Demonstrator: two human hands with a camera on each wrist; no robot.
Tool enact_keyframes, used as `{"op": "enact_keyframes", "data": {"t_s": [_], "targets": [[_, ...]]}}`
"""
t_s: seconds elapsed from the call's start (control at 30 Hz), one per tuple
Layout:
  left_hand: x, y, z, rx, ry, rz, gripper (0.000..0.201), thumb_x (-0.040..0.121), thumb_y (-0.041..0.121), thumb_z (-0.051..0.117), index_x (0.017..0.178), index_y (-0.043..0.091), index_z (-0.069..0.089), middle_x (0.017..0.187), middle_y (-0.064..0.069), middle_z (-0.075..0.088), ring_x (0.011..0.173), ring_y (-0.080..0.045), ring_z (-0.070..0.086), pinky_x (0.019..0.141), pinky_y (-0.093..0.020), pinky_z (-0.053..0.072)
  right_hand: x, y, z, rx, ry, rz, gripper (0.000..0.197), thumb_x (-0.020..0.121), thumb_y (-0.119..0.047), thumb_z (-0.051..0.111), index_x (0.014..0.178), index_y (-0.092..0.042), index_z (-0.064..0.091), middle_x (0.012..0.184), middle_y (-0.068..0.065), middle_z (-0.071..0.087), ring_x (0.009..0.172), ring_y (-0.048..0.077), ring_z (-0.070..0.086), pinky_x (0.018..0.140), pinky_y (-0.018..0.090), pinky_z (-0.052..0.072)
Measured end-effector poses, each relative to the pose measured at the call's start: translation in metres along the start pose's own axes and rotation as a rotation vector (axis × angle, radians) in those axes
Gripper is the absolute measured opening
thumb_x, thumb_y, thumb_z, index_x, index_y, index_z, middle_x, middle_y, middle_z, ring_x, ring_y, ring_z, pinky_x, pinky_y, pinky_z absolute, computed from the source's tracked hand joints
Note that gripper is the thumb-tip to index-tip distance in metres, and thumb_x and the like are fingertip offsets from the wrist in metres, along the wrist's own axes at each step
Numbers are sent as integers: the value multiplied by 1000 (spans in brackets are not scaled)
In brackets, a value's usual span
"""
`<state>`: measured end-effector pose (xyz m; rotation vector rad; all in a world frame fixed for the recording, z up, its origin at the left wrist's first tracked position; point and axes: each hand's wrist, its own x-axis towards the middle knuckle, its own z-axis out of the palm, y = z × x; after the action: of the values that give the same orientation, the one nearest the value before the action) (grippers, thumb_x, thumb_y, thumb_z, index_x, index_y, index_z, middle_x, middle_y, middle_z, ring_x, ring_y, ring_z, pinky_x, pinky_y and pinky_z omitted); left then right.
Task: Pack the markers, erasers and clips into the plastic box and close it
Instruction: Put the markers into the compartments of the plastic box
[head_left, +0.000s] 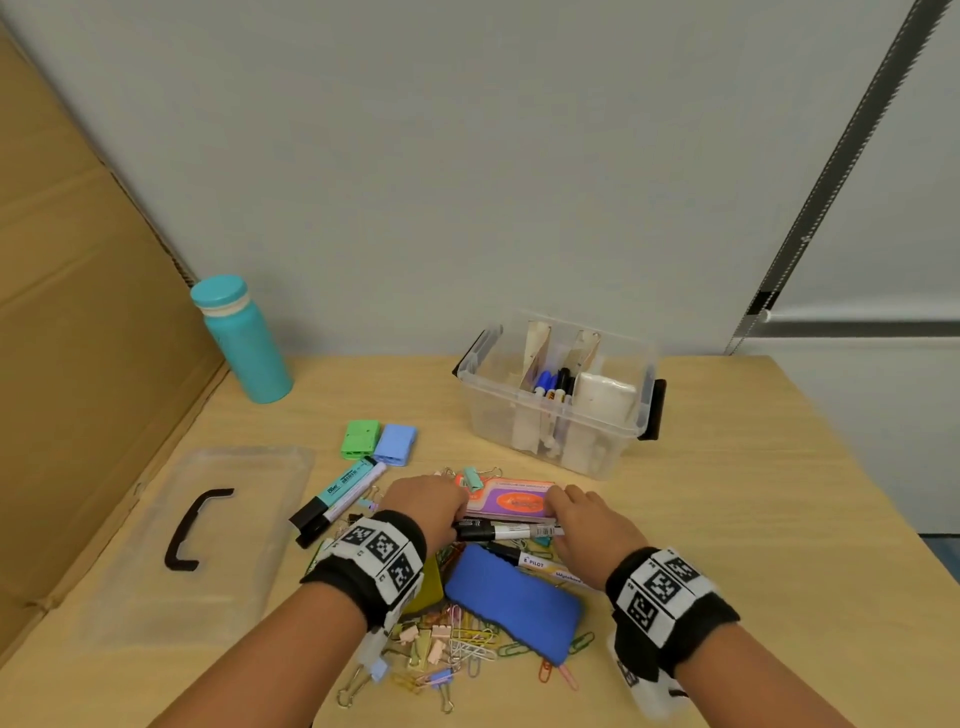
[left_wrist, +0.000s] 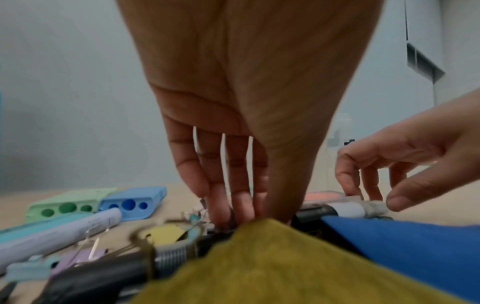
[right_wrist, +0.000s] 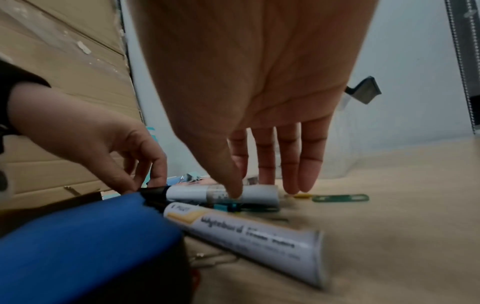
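Over the heap of clips on the tabletop: left hand and right hand, one at each end of a black-capped white marker, fingers reaching down to touch it, thumbs close alongside, no firm grip visible. Just nearer, a Pilot marker against the blue eraser. Farther back, the plastic box, open, markers upright inside; well to the left, its lid, flat.

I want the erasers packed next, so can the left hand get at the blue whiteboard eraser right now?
Probably yes: the blue whiteboard eraser lies uncovered on top of the pile, just right of the left hand, which only touches a black-capped marker.
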<state>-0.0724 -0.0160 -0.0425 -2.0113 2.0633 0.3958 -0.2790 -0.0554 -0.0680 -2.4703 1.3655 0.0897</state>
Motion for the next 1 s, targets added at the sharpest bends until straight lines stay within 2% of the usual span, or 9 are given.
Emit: {"op": "enact_keyframes", "data": {"t_s": [0.13,0.3,0.4,0.57,0.7,0.77,0.83,0.93,1.0], "targets": [[6,7,0,131,-44,-9,20,89,18,58,108,18,62,109,-5,63,100,-25,61,85,-34,50,0,0,2,33,-27,5,36,90,-12,50,123,-19,38,119,2,53,106,20,48,82,31,44],[9,8,2,170,-46,17,25,92,19,54,116,17,60,112,-6,63,102,-26,61,82,-34,48,-8,-2,-32,137,-11,-91,10,90,-21,55,99,-23,50,100,-4,50,88,16,53,75,24,44],[5,1,-4,18,32,38,28,90,23,54,118,21,56,112,-5,60,99,-24,60,79,-35,50,-15,-12,-73,317,150,-160,7,90,-21,58,92,-27,55,93,-8,53,81,11,54,69,16,44],[-9,-11,-14,-218,198,63,35,90,28,50,124,28,42,109,1,56,90,-20,57,69,-33,48,-12,-20,-127,655,457,-179,9,92,-23,58,101,-24,60,97,-11,65,84,0,64,70,16,53],[-18,-21,-23,-367,277,58,43,93,27,48,131,35,31,109,3,54,67,-12,50,53,-23,39,12,-17,-143,576,807,-98,15,95,-18,51,109,-19,57,98,-4,66,87,7,65,76,21,55],[-21,-26,-25,-385,289,53,44,93,24,48,132,37,31,115,4,53,75,-13,58,58,-26,47,33,-16,-140,419,768,12,21,96,-16,47,114,-15,57,105,3,65,90,15,64,79,28,53],[-22,-30,-27,-388,294,42,40,92,22,49,127,37,34,115,5,55,82,-15,62,67,-31,54,57,-18,-133,303,606,135,25,96,-10,45,117,-11,59,111,10,64,94,23,63,79,29,50],[-25,-33,-29,-402,290,25,31,92,20,52,118,32,40,105,5,59,83,-14,62,73,-33,55,84,-26,-130,207,383,247,25,91,-2,51,113,-5,64,115,15,62,101,30,62,84,34,50],[-27,-34,-31,-405,299,14,25,92,20,54,112,30,43,97,5,61,82,-14,62,74,-33,56,96,-30,-130,167,324,291,23,91,0,52,110,-2,65,114,17,63,103,32,62,85,35,51]]}}
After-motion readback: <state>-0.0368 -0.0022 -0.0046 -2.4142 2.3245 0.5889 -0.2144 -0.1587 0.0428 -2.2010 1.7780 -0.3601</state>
